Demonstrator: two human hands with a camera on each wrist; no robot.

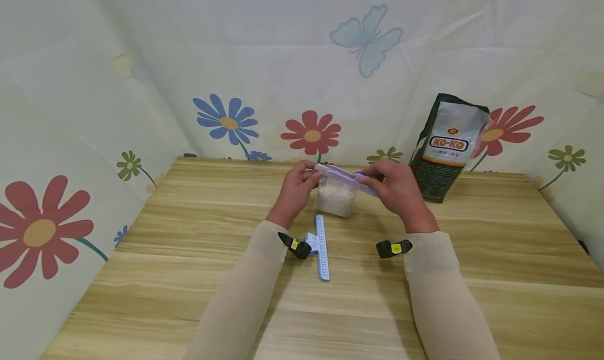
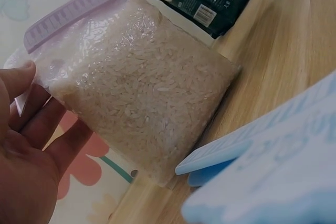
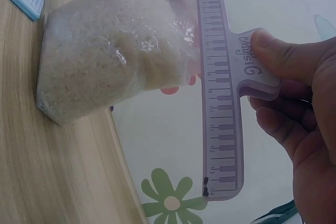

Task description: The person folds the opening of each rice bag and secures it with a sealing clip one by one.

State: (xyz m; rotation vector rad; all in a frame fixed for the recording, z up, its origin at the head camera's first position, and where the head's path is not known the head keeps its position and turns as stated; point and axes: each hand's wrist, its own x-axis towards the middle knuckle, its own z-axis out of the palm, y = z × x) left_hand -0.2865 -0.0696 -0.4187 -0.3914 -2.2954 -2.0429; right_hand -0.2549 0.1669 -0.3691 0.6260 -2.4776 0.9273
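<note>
a clear bag of rice [image 1: 336, 198] is stood on the wooden table [image 1: 198, 218], just right of the centre of the head frame. its upper corner is pinched by the left hand [image 1: 298, 184] – the thumb is laid on one side, and the lower fingers are spread apart behind it at the left of the left wrist frame. the handle of a purple clip [image 3: 220, 93] is held between thumb and curled fingers by the right hand [image 1: 396, 189]. the clip's long bar, printed with piano keys, is set along the top of the bag, with one end carried past its edge – whether the film is gripped inside cannot be told. a blue clip [image 1: 322, 247] is laid on the table, below the bag in the head frame. a dark green and silver bag [image 1: 445, 145], lettered ko-ko, is stood at the right, before a flowered cloth [image 1: 283, 51]. both forearms are covered by pale sleeves [image 1: 236, 297]
</note>
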